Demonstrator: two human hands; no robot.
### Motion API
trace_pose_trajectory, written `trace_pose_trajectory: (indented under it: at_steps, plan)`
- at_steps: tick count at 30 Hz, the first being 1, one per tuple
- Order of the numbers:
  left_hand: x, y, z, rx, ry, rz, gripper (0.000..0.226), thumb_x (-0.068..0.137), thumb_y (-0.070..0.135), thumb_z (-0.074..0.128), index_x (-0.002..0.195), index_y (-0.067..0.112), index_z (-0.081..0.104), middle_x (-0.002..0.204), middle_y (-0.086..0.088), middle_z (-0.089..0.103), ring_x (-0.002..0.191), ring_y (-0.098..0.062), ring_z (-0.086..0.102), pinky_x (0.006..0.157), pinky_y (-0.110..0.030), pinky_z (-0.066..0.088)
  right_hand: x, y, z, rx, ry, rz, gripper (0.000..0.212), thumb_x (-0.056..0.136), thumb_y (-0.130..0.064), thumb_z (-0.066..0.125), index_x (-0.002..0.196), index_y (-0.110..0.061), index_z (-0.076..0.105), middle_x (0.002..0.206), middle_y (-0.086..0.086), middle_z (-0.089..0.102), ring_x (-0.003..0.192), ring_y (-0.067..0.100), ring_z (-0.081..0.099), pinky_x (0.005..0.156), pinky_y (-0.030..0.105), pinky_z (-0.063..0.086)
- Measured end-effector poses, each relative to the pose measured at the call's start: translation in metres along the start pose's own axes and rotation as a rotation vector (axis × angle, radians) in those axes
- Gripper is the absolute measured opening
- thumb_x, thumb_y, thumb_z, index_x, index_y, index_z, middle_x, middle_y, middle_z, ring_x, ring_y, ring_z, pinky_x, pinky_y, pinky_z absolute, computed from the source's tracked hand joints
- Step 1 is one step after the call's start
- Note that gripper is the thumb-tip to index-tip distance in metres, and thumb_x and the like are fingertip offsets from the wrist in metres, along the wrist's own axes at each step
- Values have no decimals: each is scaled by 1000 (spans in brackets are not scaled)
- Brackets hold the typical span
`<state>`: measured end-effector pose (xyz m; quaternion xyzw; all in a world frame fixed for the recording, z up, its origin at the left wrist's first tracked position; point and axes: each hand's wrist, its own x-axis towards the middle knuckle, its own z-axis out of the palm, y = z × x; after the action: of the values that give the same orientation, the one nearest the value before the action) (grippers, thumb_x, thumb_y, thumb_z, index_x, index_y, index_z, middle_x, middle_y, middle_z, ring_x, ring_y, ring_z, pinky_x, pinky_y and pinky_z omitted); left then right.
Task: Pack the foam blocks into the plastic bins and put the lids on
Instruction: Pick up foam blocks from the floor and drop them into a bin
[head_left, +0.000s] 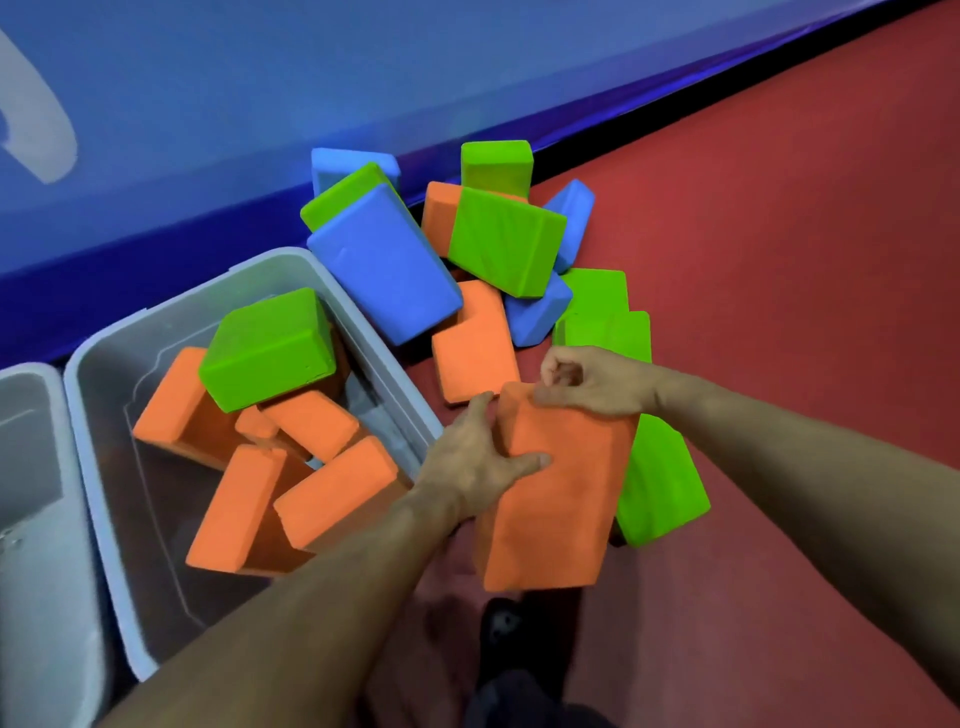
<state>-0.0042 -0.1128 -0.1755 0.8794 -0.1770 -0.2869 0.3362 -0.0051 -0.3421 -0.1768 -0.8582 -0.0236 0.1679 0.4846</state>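
Blue mat (260, 104) fills the top, running diagonally; red floor (779, 234) on the right and bottom. Clear bin (98, 364) sits on the floor against the mat, lid off, holding several orange blocks (332, 493) jumbled at angles and one green block (270, 348) on top of them. Second bin (31, 467) just beside it at the left edge, only partly in view. Loose pile (493, 249) of blue, green and orange blocks lies on the floor right of the bin, against the mat edge; a big blue block (384, 260) leans over the bin's far corner. Held orange block (550, 493) is outside the bin, just right of its rim, a green block (660, 488) touching behind it. Left hand (478, 462) grips its left side, thumb on the top face, fingers wrapped down the side. Right hand (592, 384) pinches its far top corner, fingers curled.
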Motion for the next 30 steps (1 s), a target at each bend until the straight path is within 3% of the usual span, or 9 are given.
trace_pose_trajectory:
  at_steps: [4,8,10,13,16,20,22,24,30]
  plan:
    - [-13,-3,13,198,22,31,94,66,68,79,142,25,44,123,1,47,122,-17,46,109,-34,41,-9,39,-3,-26,248,249,40,104,-47,41,109,-17,67,110,-1,65,107,16,58,87,25,41]
    - [-29,-15,17,192,-16,21,83,65,63,82,130,23,49,115,6,45,115,-15,51,104,-32,43,-11,91,4,-602,54,482,54,103,-49,45,150,-23,42,152,9,47,143,27,39,115,37,32]
    - [-35,-19,17,213,-26,35,85,69,57,82,136,24,42,126,6,48,120,-17,53,103,-35,43,-10,106,12,-698,-10,554,67,99,-57,48,157,-28,28,160,7,36,150,28,26,121,42,25]
    - [-39,-22,16,263,-44,110,112,72,52,80,154,39,5,145,7,40,129,-18,51,102,-41,46,-11,117,20,-886,-62,561,81,88,-65,59,155,-29,31,154,5,34,142,33,30,115,46,34]
    - [-38,-20,13,252,-91,111,121,74,49,78,148,60,-17,128,6,40,117,-21,56,95,-46,51,-13,112,18,-1025,-103,566,85,76,-72,68,146,-32,44,142,5,40,132,30,36,107,43,37]
    - [-38,-14,12,204,-56,88,89,74,52,75,141,63,17,124,12,38,110,-20,60,95,-46,52,-25,110,20,-981,-104,644,96,63,-81,68,141,-30,43,151,3,38,143,25,31,110,47,26]
    - [-37,-10,11,168,-14,103,81,73,53,76,137,57,26,123,13,40,109,-19,60,94,-45,52,-35,112,21,-917,-117,698,102,65,-86,63,138,-20,37,147,4,50,140,21,42,111,47,25]
    - [-36,-7,10,136,39,121,77,72,53,78,134,52,32,123,13,42,110,-17,60,95,-43,52,-49,111,22,-846,-101,728,100,65,-88,60,131,-16,37,137,5,59,130,22,53,107,45,29]
    - [-44,11,-7,28,209,172,69,72,53,80,128,44,40,120,11,46,113,-11,55,97,-39,50,-78,75,11,-667,56,628,89,63,-79,73,118,-15,44,122,12,55,114,34,57,94,40,47]
